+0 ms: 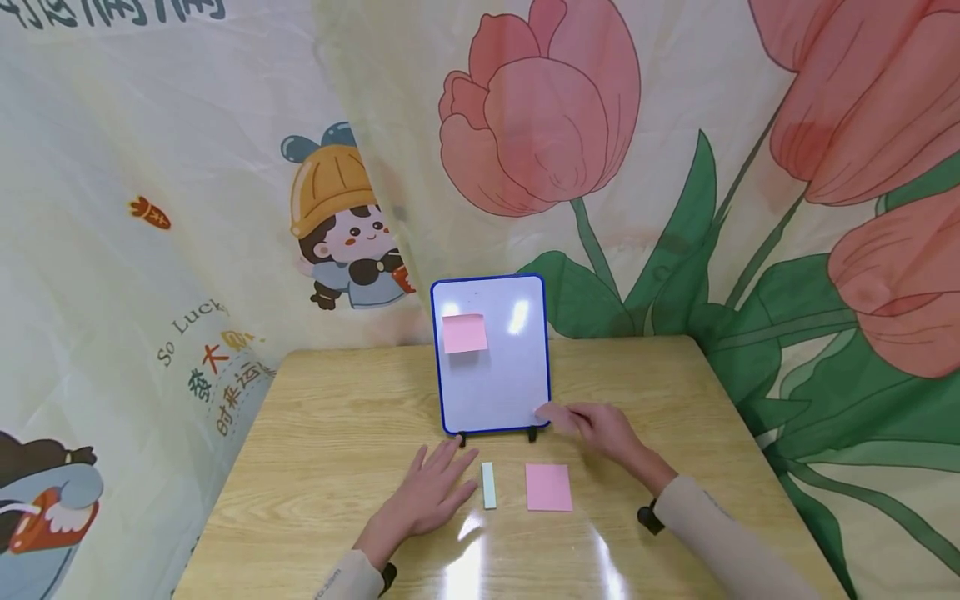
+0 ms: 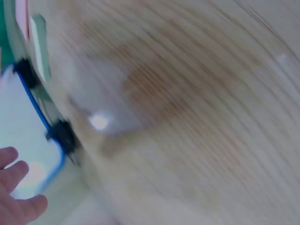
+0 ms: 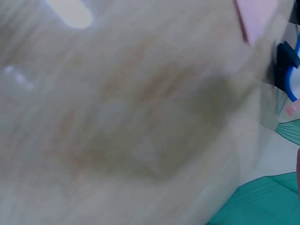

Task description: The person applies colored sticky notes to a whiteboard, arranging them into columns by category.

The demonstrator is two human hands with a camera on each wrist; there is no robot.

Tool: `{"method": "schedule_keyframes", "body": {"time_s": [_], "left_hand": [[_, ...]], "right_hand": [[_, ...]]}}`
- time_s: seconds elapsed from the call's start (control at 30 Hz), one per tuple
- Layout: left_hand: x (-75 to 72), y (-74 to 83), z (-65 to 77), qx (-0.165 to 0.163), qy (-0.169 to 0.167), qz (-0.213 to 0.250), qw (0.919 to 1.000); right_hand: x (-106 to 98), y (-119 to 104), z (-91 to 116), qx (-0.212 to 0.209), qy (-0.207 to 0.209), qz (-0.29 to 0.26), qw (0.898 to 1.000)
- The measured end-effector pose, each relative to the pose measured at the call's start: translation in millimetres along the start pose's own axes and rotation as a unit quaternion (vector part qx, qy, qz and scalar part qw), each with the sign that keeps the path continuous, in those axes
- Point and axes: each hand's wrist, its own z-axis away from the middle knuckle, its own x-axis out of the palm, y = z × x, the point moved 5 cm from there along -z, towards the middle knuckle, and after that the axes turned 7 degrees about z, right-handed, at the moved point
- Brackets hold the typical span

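Toward the far middle of the table (image 1: 337, 400), a blue-framed whiteboard (image 1: 498, 379) stands upright on black feet (image 1: 532, 434), a pink note (image 1: 465, 333) on its upper left and glare washing out patches of its face. At its lower right corner, the right hand's (image 1: 600, 429) fingertips overlap the frame; whether they pinch or merely touch it, I cannot tell, as the right wrist view cuts the fingers to slivers. The left hand (image 1: 435, 492) lies with fingers spread and loose near the left foot, contact unclear; its wrist view crops off the palm. Just right of it lies a pale green strip (image 1: 489, 486), then, across a gap of wood, a pink square (image 1: 549, 487). Tabletop stretches widely left and right of the board, with a narrower band behind it.
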Motion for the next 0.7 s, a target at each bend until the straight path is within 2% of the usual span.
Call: {"method": "schedule_keyframes", "body": {"time_s": [0.13,0.27,0.5,0.7], "left_hand": [[-6.0,-21.3,5.9,-0.044,0.011,0.007,0.9990],[-5.9,-33.9,11.2,-0.075,0.007,0.012,0.9971],[-6.3,-40.2,14.2,-0.088,0.011,0.017,0.9959],[-9.3,-41.2,15.5,-0.092,0.016,0.017,0.9955]], "right_hand": [[-7.4,-8.4,-12.0,-0.016,0.013,0.014,1.000],[-13.1,-19.5,-22.4,-0.035,0.024,0.036,0.998],[-21.5,-44.5,-38.3,-0.090,0.069,0.062,0.992],[-22.0,-68.3,-53.7,-0.131,0.090,0.089,0.983]]}}
